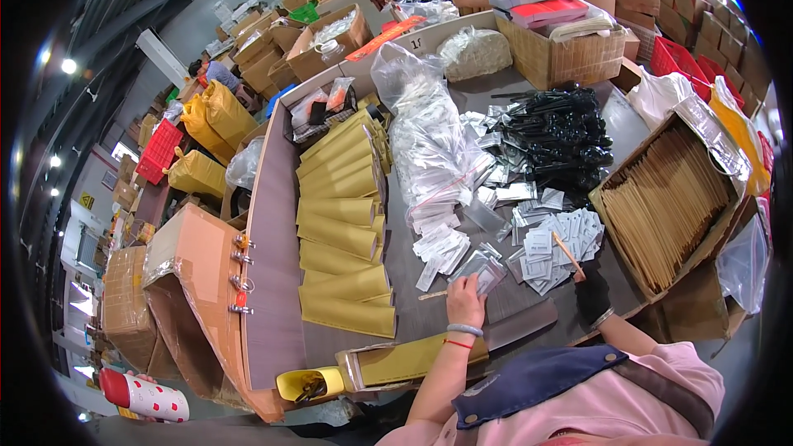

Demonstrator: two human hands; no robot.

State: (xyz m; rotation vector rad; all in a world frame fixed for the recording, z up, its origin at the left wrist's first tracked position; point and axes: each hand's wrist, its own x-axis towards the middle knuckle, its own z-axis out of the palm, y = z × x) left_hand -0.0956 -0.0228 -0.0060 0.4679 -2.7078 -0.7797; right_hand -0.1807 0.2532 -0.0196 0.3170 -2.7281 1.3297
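Note:
My left hand (467,304), bare with a grey bangle and red string at the wrist, reaches to the table's front. Its fingers close on the edge of a small clear plastic packet (491,275). My right hand (592,296), in a black glove, grips a thin tan stick (567,251). The stick's far end lies over a heap of small white printed packets (557,239). More white packets (442,249) spread out beyond my left hand. A large clear bag (429,140) filled with white packets lies further back, beside a pile of black-wrapped items (562,136).
Overlapping yellow padded envelopes (343,260) line the left side. A carton of brown envelopes (665,202) stands at right. A yellow holder (310,383) sits at the front edge. Another carton (562,54) stands behind. A person (221,76) is far left.

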